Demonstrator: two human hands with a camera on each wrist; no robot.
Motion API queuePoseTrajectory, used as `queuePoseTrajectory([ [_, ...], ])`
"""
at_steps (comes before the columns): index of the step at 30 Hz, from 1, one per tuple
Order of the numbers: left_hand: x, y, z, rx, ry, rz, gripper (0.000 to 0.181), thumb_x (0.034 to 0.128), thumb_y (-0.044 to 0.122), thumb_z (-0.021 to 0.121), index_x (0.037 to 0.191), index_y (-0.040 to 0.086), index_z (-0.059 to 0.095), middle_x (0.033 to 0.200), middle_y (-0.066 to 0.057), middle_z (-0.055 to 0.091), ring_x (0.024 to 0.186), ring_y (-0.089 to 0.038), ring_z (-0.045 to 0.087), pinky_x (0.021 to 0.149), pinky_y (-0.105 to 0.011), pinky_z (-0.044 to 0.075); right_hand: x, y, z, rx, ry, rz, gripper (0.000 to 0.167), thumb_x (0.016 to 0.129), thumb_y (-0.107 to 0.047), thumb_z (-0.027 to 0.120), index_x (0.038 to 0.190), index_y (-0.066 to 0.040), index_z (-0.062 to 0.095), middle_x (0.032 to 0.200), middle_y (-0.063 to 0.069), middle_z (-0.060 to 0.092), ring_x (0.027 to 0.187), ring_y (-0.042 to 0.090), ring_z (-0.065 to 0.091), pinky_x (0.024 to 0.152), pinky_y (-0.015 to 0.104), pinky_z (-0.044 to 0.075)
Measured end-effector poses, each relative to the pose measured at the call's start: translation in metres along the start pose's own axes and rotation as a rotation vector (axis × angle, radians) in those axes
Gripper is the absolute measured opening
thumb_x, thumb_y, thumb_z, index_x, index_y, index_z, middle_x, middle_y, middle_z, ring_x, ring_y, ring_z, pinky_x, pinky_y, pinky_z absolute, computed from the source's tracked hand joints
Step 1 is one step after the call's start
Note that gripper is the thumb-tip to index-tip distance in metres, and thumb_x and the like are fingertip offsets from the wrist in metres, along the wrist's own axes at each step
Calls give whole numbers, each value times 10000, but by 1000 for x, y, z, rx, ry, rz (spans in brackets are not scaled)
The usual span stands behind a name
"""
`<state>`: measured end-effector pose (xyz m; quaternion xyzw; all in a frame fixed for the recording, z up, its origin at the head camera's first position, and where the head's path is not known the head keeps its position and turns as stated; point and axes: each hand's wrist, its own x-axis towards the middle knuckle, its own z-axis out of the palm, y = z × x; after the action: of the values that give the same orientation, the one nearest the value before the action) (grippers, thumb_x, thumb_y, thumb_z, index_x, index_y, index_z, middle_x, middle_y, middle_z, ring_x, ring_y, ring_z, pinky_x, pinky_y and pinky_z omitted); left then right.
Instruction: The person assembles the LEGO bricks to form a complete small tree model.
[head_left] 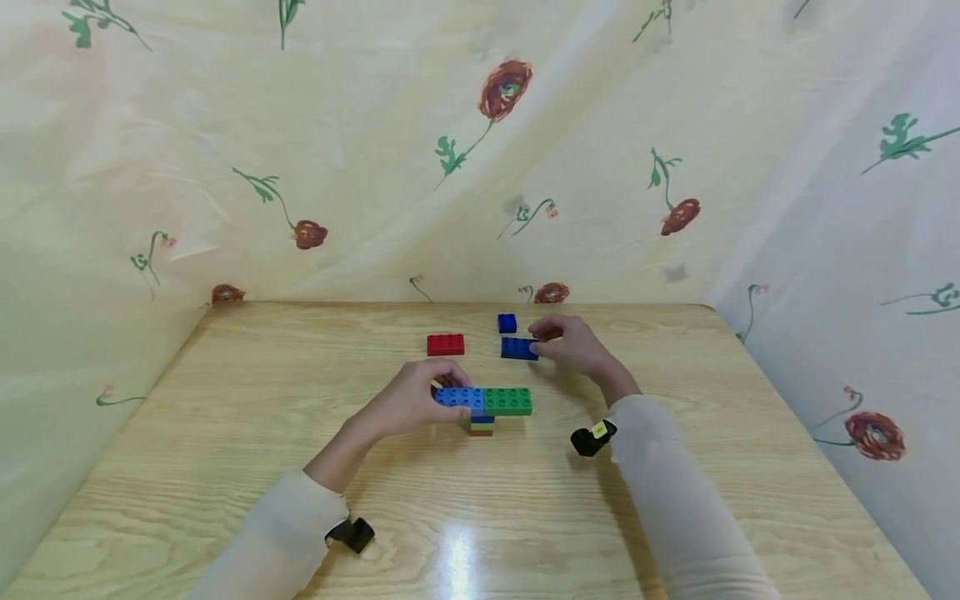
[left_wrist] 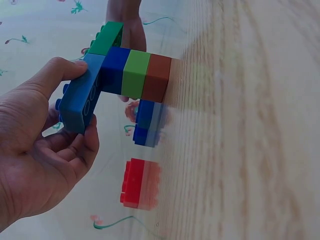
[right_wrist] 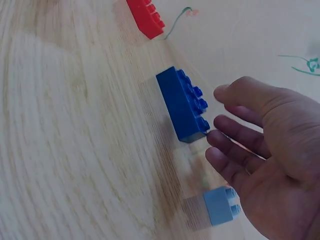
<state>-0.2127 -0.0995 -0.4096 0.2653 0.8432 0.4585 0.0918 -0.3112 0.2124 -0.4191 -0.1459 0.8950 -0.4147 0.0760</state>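
The left hand (head_left: 420, 398) grips a light blue brick (head_left: 459, 398) between thumb and fingers. Beside that brick is a green brick (head_left: 507, 401), and both lie across a small column. In the left wrist view the column shows a dark blue (left_wrist: 114, 70), a light green (left_wrist: 135, 74) and a brown block (left_wrist: 157, 78), the brown one at the table. At a long dark blue brick (head_left: 517, 348) is the right hand (head_left: 573, 346); in the right wrist view its loosely bent fingers lie beside the brick's studs (right_wrist: 200, 104), gripping nothing.
A red brick (head_left: 446, 344) lies left of the long blue brick. A small blue brick (head_left: 507, 323) lies behind it, near the table's back edge. Flower-patterned cloth (head_left: 375, 167) hangs behind the wooden table (head_left: 525, 517) and at its sides.
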Motion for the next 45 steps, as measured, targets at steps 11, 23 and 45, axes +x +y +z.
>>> queuePoseTrajectory([
  [11,1,0,2,-5,-2,-3,290,870,232,840,1118,167,704,1087,-37,680,967,-185,605,787,-259,561,1,3,8,-35,16,32,390,972,-170,689,1329,-20,640,1275,171,657,1153,306,612,920,372,527],
  [23,1,-2,1,4,5,-4,288,871,222,838,1121,170,703,1083,-28,680,964,-183,607,791,-258,563,1,5,13,-82,22,39,353,966,-139,698,1304,-47,658,1262,167,660,1141,307,619,953,418,543],
  [45,-1,0,1,8,13,-12,289,869,226,840,1117,168,703,1088,-27,678,979,-187,602,808,-273,557,-7,5,21,-76,44,20,367,965,-171,706,1303,-37,659,1207,161,684,1068,274,634,926,397,543],
])
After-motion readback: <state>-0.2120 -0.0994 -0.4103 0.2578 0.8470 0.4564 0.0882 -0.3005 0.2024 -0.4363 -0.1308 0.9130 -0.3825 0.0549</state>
